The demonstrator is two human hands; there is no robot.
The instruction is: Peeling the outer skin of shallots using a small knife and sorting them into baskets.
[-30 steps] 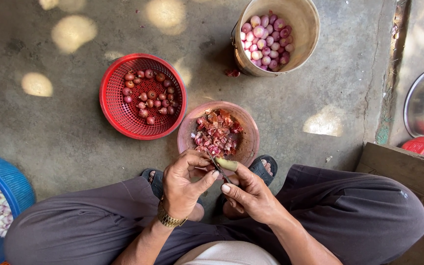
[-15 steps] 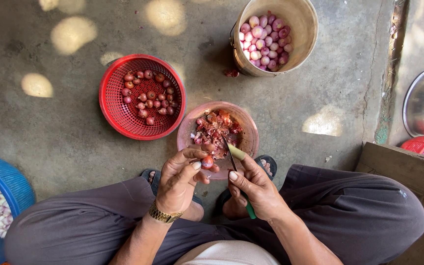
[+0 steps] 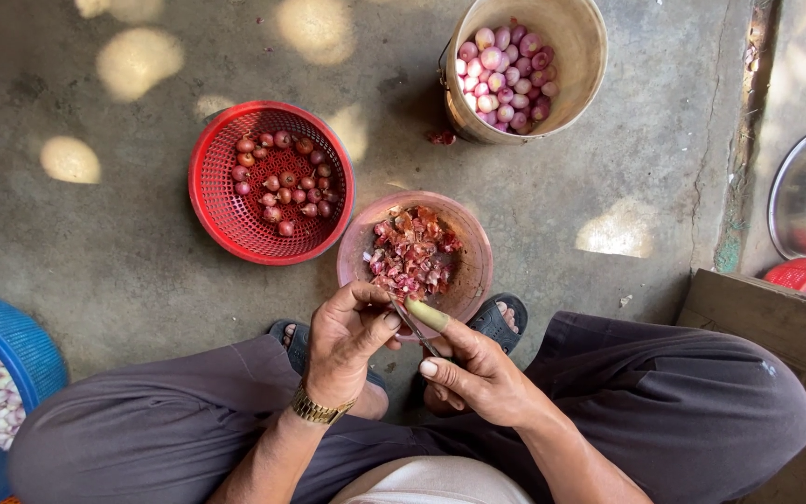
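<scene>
Head view, left to right: left hand (image 3: 352, 341) had fingers curled tight, pinching a shallot mostly hidden in its grip; right hand (image 3: 478, 373) pinched a small knife (image 3: 412, 327) against it, over the peel bowl (image 3: 473, 238). Short, shallow strokes would have suited, thumb behind blade.

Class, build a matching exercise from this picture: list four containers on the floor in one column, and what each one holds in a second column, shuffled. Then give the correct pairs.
Containers
1. red basket
2. pink bowl
3. tan bucket
4. blue basket

Contents
A. peeled pinkish-purple shallots
B. loose reddish skins and trimmings
C. pale whitish peeled bulbs
D. small dark red unpeeled shallots

Pairs: 1-D, 2-B, 3-A, 4-C
</scene>
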